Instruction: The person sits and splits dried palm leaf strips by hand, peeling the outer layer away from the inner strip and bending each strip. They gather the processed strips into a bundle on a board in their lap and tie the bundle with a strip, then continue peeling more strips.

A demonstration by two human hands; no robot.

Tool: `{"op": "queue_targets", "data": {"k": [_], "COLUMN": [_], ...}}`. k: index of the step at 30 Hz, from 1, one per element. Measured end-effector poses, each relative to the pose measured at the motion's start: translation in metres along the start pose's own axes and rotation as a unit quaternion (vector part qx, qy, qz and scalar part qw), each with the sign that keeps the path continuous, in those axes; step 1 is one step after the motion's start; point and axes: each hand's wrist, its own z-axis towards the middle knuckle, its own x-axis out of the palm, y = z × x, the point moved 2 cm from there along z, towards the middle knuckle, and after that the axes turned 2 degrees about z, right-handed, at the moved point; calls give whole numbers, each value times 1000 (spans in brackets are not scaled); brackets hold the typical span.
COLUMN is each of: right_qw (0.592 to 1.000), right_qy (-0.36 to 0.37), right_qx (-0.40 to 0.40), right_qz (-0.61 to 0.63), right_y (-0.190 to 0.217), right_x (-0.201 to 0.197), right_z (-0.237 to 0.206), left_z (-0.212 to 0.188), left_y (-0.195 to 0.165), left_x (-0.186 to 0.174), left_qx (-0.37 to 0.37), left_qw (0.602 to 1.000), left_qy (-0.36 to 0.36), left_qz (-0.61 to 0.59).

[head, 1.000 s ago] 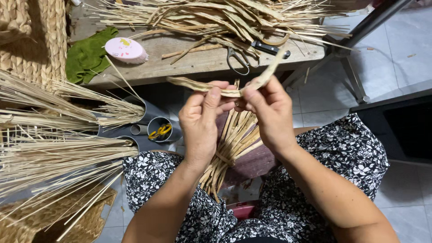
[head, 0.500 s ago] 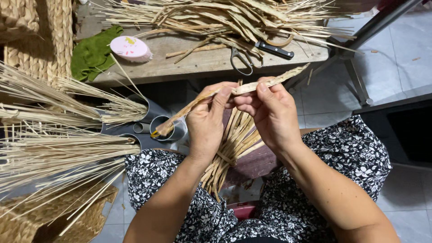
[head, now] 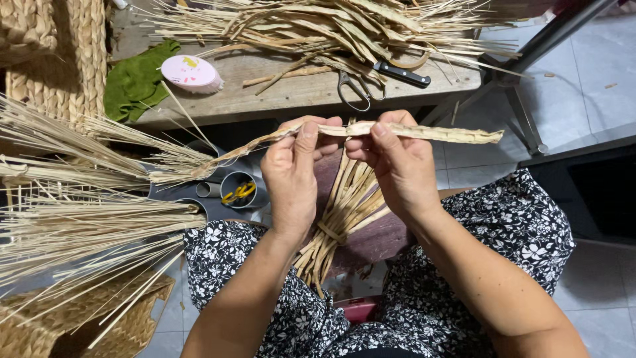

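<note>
Both hands hold one long dried leaf strip (head: pixel 437 132) stretched level in front of me. My left hand (head: pixel 295 172) pinches it near its middle, and my right hand (head: pixel 397 166) pinches it just to the right, the thumbs almost touching. The strip's left end tapers toward the straw bundles, and its right end sticks out past my right hand. Under my hands a tied bundle of flat dried strips (head: pixel 344 212) rests on my lap, on a dark cloth.
A wooden bench (head: pixel 291 93) ahead carries a heap of dried leaves (head: pixel 331 26), scissors (head: pixel 354 89), a black-handled knife (head: pixel 401 73), a pink oval box (head: pixel 192 73) and a green cloth (head: pixel 136 83). Straw bundles (head: pixel 73 225) and woven baskets (head: pixel 46 53) stand at the left. Round cups (head: pixel 238 189) sit below.
The strip was bent up at its right end and sloped; now it is pulled out straight and level between my hands, with more length showing to the right.
</note>
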Motion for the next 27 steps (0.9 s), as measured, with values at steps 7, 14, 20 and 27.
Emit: {"op": "queue_targets", "data": {"k": [7, 14, 20, 27], "right_qw": [1000, 998, 993, 999], "right_qy": [8, 7, 24, 16], "right_qx": [8, -3, -43, -30], "right_qz": [2, -61, -103, -36], "right_y": [1, 4, -1, -5], "right_x": [0, 7, 5, -7], "right_z": [0, -3, -2, 0], "left_z": [-8, 3, -3, -3], "left_y": [-1, 14, 13, 8], "left_x": [7, 1, -1, 5], "left_qx": [23, 11, -49, 93], "left_qw": [980, 999, 998, 983], "left_qy": [7, 13, 20, 54], "left_qz": [198, 52, 22, 146]}}
